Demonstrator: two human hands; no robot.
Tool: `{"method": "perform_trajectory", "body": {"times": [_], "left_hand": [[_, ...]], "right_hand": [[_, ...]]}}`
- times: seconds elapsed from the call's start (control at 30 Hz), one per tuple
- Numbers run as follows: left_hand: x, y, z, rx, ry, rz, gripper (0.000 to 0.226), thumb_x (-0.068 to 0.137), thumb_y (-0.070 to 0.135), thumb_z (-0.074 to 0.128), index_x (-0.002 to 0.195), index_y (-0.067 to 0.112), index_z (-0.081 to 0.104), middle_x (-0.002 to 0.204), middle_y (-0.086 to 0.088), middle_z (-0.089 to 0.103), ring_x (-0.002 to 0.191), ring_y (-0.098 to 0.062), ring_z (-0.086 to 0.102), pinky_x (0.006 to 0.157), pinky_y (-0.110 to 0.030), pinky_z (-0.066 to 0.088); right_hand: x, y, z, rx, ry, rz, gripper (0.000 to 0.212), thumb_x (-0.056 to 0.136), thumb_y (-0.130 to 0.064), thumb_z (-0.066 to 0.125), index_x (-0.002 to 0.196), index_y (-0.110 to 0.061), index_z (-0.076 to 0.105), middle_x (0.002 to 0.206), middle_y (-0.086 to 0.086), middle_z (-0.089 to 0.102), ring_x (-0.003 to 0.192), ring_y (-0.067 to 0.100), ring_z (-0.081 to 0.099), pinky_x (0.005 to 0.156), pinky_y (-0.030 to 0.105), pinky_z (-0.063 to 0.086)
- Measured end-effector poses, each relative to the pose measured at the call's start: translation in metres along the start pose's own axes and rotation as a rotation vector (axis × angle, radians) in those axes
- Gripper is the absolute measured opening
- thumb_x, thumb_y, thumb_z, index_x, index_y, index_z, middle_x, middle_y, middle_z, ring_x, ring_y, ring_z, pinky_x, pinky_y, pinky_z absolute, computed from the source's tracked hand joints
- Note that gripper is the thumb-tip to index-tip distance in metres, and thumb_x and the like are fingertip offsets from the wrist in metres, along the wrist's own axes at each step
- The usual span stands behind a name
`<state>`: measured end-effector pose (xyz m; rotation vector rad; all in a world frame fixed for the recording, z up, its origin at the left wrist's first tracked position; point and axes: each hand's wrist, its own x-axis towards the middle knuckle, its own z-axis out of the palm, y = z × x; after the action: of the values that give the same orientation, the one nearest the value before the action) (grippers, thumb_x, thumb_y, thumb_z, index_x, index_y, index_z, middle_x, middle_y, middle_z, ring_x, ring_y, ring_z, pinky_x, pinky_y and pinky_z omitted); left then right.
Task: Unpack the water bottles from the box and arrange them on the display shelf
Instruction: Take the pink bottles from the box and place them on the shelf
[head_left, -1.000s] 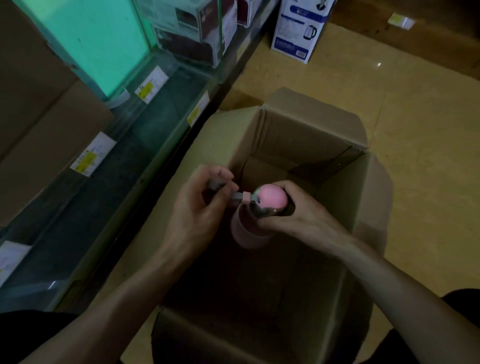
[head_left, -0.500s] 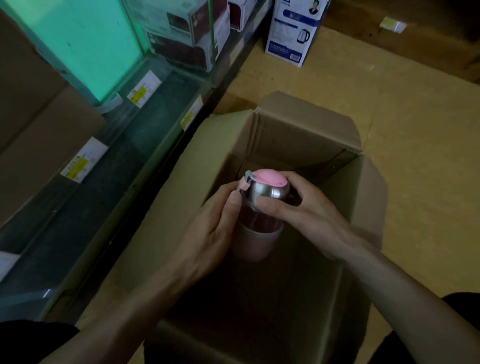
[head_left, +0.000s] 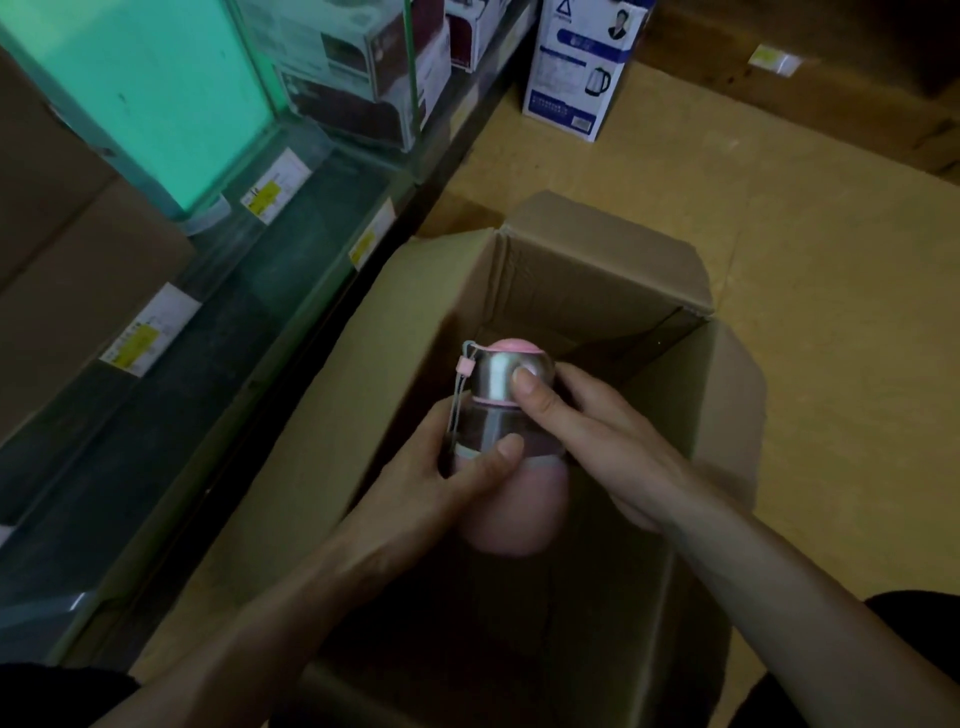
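Observation:
A pink water bottle (head_left: 511, 509) with a steel cap and a thin strap is held above the open cardboard box (head_left: 597, 270) on the floor. My left hand (head_left: 441, 483) grips the bottle's clear middle from the left, thumb across its front. My right hand (head_left: 597, 436) holds the steel cap from the right, thumb pressed on it. The box's dark inside shows no other bottles. The display shelf (head_left: 218, 343) runs along the left, with a bare dark board at its low level.
Price tags (head_left: 148, 338) hang on the shelf edges. Brown cartons (head_left: 62, 270), a green panel and boxed appliances (head_left: 363, 67) fill the upper shelf. A blue-and-white kettle box (head_left: 582, 67) stands on the yellowish floor behind the open box.
The bottle has come up out of the box. My left hand let go of the strap and moved onto the bottle's body; my right hand stayed on the cap.

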<state>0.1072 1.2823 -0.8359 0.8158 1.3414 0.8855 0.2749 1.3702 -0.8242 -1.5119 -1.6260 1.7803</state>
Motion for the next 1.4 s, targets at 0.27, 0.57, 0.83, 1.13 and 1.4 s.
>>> {"method": "perform_trajectory", "body": {"times": [0.27,0.57,0.83,1.13,1.4], "left_hand": [[0.002,0.000,-0.005,-0.206,0.040,-0.053,0.055,0.082,0.052,0.069,0.133,0.033,0.059,0.125,0.000,0.071,0.114,-0.022,0.070,0.100,-0.055,0.054],[-0.028,0.027,0.002,-0.236,0.051,-0.213,0.062,0.078,0.050,0.079,0.133,0.042,0.052,0.121,0.013,0.071,0.109,-0.008,0.070,0.086,-0.032,0.061],[-0.075,0.062,0.017,-0.239,0.084,-0.317,0.066,0.077,0.042,0.081,0.135,0.042,0.050,0.117,0.019,0.070,0.108,-0.003,0.068,0.086,-0.026,0.058],[-0.170,0.146,0.041,-0.295,0.101,-0.339,0.057,0.085,0.032,0.080,0.137,0.031,0.054,0.123,0.001,0.071,0.113,-0.020,0.069,0.092,-0.041,0.058],[-0.247,0.302,0.047,-0.237,0.094,-0.273,0.059,0.085,0.024,0.081,0.136,0.029,0.054,0.125,0.002,0.070,0.115,-0.016,0.068,0.096,-0.040,0.057]], "right_hand": [[-0.007,-0.001,-0.002,0.162,-0.192,0.165,0.061,0.080,-0.061,0.069,0.138,-0.049,0.056,0.135,-0.017,0.064,0.128,0.008,0.059,0.112,0.049,0.047],[-0.036,-0.018,0.003,0.364,-0.262,0.331,0.057,0.085,-0.059,0.065,0.140,-0.054,0.052,0.141,-0.014,0.063,0.131,0.017,0.061,0.103,0.061,0.051],[-0.084,-0.052,0.007,0.429,-0.203,0.411,0.047,0.082,-0.056,0.064,0.128,-0.046,0.066,0.128,-0.008,0.072,0.122,0.017,0.067,0.093,0.049,0.057],[-0.172,-0.139,-0.007,0.395,-0.243,0.485,0.035,0.094,-0.043,0.060,0.127,-0.036,0.069,0.125,-0.001,0.074,0.117,0.020,0.070,0.087,0.042,0.058],[-0.258,-0.296,-0.040,0.429,-0.248,0.397,0.034,0.098,-0.032,0.055,0.128,-0.027,0.069,0.121,0.003,0.075,0.106,0.015,0.074,0.069,0.028,0.059]]}}
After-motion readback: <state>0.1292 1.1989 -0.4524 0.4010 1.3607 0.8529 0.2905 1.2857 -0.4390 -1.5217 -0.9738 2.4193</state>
